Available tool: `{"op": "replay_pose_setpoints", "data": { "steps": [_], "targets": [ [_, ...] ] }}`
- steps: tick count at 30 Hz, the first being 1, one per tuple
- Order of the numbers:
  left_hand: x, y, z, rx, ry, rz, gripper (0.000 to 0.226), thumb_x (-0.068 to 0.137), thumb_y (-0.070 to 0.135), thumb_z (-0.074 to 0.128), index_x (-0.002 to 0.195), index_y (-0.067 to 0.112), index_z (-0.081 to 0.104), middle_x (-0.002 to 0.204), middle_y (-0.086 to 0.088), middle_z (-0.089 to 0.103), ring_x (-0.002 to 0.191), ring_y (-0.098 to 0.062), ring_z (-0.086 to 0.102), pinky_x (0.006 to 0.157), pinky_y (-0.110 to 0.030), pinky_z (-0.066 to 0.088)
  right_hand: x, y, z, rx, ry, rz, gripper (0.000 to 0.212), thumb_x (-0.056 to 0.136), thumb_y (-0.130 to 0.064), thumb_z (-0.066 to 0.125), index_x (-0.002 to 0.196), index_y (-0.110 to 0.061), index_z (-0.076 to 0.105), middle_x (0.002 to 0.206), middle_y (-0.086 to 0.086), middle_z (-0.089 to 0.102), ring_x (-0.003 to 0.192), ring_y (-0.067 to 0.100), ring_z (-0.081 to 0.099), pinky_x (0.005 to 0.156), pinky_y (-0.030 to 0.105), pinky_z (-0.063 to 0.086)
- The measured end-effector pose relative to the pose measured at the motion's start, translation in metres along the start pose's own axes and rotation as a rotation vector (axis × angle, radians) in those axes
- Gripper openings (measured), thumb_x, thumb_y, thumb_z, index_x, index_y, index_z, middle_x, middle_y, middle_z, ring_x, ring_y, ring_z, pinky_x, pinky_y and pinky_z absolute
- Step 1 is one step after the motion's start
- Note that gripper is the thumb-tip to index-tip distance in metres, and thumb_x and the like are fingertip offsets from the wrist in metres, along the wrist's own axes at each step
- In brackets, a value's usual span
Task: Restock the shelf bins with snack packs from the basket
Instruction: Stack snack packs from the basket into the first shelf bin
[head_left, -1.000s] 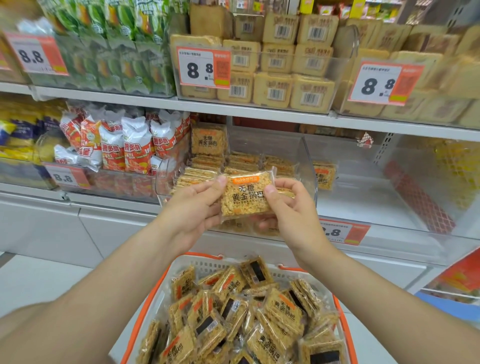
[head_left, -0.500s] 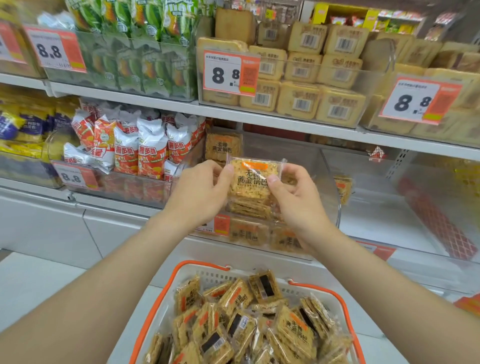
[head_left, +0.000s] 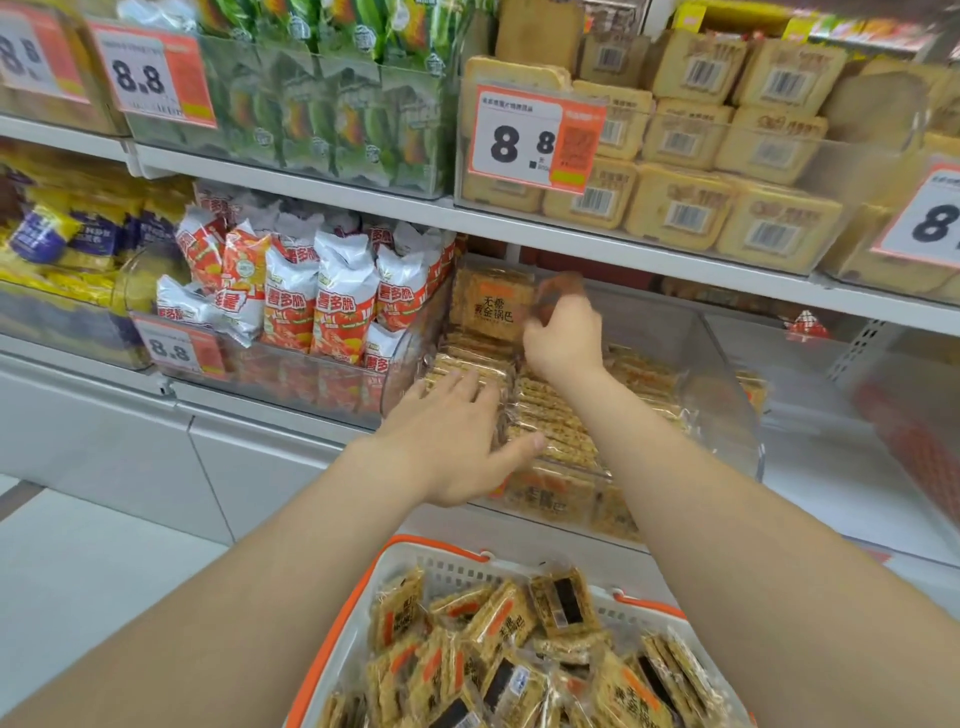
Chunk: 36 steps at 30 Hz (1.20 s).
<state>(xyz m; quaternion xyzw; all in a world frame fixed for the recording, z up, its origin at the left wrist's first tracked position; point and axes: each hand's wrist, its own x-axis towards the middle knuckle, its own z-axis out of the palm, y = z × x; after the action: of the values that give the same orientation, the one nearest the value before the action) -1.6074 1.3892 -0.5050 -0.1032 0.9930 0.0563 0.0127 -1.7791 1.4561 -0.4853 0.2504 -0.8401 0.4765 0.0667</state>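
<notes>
Nearest you, the orange-rimmed basket (head_left: 436, 546) sits low between your forearms. It is heaped with snack packs (head_left: 498, 623) in clear wrap, lying at all angles. Beyond its rim, your left grip (head_left: 457, 436) is wide, with fingers straight and spread and palm down. It rests on the front left rows of binned packs (head_left: 550, 415) in the clear bin (head_left: 727, 400) on the lower shelf, thumb pointing right across them.

Further in, your right grip (head_left: 563, 338) reaches to the back of the same bin. Its fingers curl at the right edge of an upright pack (head_left: 485, 306) that faces you at the bin's rear. Those fingertips are blurred and in shadow, so you cannot tell whether they pinch that pack or only touch it.

Left of this bin, red-and-white bags (head_left: 291, 312) stand in the neighbouring one behind an 8.8 price tag (head_left: 176, 348). On the shelf above, beige barcoded packs (head_left: 685, 208) are stacked behind a larger 8.8 tag (head_left: 530, 140), with green packs (head_left: 332, 119) to their left.
</notes>
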Motion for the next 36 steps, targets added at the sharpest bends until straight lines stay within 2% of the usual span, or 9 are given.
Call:
{"op": "replay_pose_setpoints", "data": {
  "steps": [4, 9, 15, 19, 23, 26, 29, 31, 36],
  "targets": [
    [-0.001, 0.0, -0.002, -0.005, -0.038, 0.004, 0.103, 0.095, 0.084, 0.014, 0.169, 0.012, 0.01, 0.177, -0.013, 0.004, 0.163, -0.029, 0.003, 0.13, -0.058, 0.011, 0.009, -0.001, 0.011, -0.131, 0.003, -0.072, 0.028, 0.095, -0.027, 0.075, 0.114, -0.016, 0.057, 0.1, 0.006, 0.066, 0.093, 0.029, 0.066, 0.077, 0.035, 0.052],
    [0.001, 0.001, -0.003, -0.017, -0.041, 0.005, 0.103, 0.095, 0.084, 0.017, 0.168, 0.011, 0.014, 0.176, -0.015, 0.007, 0.163, -0.032, 0.006, 0.13, -0.058, 0.012, 0.012, 0.003, 0.019, -0.264, 0.048, -0.188, 0.045, 0.094, -0.011, 0.07, 0.132, -0.022, 0.049, 0.099, 0.01, 0.066, 0.085, 0.032, 0.065, 0.071, 0.039, 0.056],
    [-0.004, 0.004, -0.008, -0.05, 0.024, -0.001, 0.09, 0.095, 0.083, 0.03, 0.15, 0.013, 0.045, 0.158, -0.015, 0.039, 0.151, -0.034, 0.03, 0.119, -0.055, 0.031, 0.013, 0.004, 0.003, -0.43, -0.123, -0.284, 0.037, 0.099, -0.017, 0.06, 0.132, -0.029, 0.047, 0.108, 0.014, 0.065, 0.084, 0.036, 0.066, 0.071, 0.041, 0.057],
    [-0.012, 0.016, -0.016, -0.082, 0.123, 0.037, 0.063, 0.099, 0.069, 0.045, 0.134, 0.018, 0.056, 0.133, -0.008, 0.053, 0.129, -0.031, 0.048, 0.105, -0.05, 0.046, -0.019, -0.004, -0.028, -0.508, -0.068, -0.375, 0.047, 0.095, -0.013, 0.054, 0.14, -0.023, 0.046, 0.109, 0.016, 0.06, 0.09, 0.038, 0.061, 0.074, 0.048, 0.058],
    [-0.023, 0.036, -0.017, -0.125, 0.326, 0.109, 0.028, 0.098, 0.046, 0.056, 0.113, 0.022, 0.059, 0.115, 0.001, 0.051, 0.113, -0.024, 0.048, 0.092, -0.043, 0.049, -0.078, -0.015, -0.077, -0.55, -0.141, -0.409, 0.019, 0.092, -0.02, 0.048, 0.092, -0.023, 0.067, 0.086, 0.001, 0.068, 0.078, 0.026, 0.064, 0.065, 0.037, 0.054],
    [-0.035, 0.052, -0.021, -0.212, 0.367, 0.135, 0.012, 0.093, 0.042, 0.061, 0.098, 0.031, 0.064, 0.097, 0.01, 0.057, 0.096, -0.015, 0.053, 0.078, -0.039, 0.05, -0.124, -0.012, -0.118, -0.696, -0.255, -0.444, 0.025, 0.085, -0.029, 0.038, 0.067, -0.022, 0.054, 0.061, -0.001, 0.054, 0.06, 0.028, 0.055, 0.055, 0.033, 0.043],
    [-0.049, 0.07, -0.02, -0.245, 0.259, 0.179, 0.011, 0.088, 0.041, 0.065, 0.08, 0.034, 0.062, 0.069, 0.014, 0.06, 0.072, -0.004, 0.055, 0.065, -0.036, 0.053, -0.159, 0.002, -0.147, -0.878, -0.575, -0.489, 0.023, 0.085, -0.03, 0.037, 0.073, -0.02, 0.053, 0.062, -0.002, 0.046, 0.063, 0.028, 0.051, 0.055, 0.033, 0.042],
    [-0.056, 0.089, -0.01, -0.197, 0.115, 0.216, 0.011, 0.087, 0.038, 0.063, 0.079, 0.031, 0.062, 0.067, 0.013, 0.06, 0.069, -0.007, 0.059, 0.062, -0.035, 0.054, -0.177, 0.017, -0.156, -0.954, -0.773, -0.424, 0.019, 0.091, -0.026, 0.046, 0.08, -0.019, 0.06, 0.068, 0.0, 0.051, 0.067, 0.026, 0.056, 0.055, 0.032, 0.043],
    [-0.055, 0.137, 0.056, 0.051, -0.411, 0.279, 0.024, 0.089, 0.031, 0.058, 0.076, 0.012, 0.065, 0.07, -0.002, 0.06, 0.064, -0.027, 0.059, 0.057, -0.04, 0.053, -0.205, 0.046, -0.163, -1.044, -0.94, -0.289, 0.025, 0.097, -0.019, 0.05, 0.073, -0.02, 0.045, 0.075, 0.002, 0.047, 0.059, 0.019, 0.046, 0.049, 0.029, 0.035]
  ]
}}
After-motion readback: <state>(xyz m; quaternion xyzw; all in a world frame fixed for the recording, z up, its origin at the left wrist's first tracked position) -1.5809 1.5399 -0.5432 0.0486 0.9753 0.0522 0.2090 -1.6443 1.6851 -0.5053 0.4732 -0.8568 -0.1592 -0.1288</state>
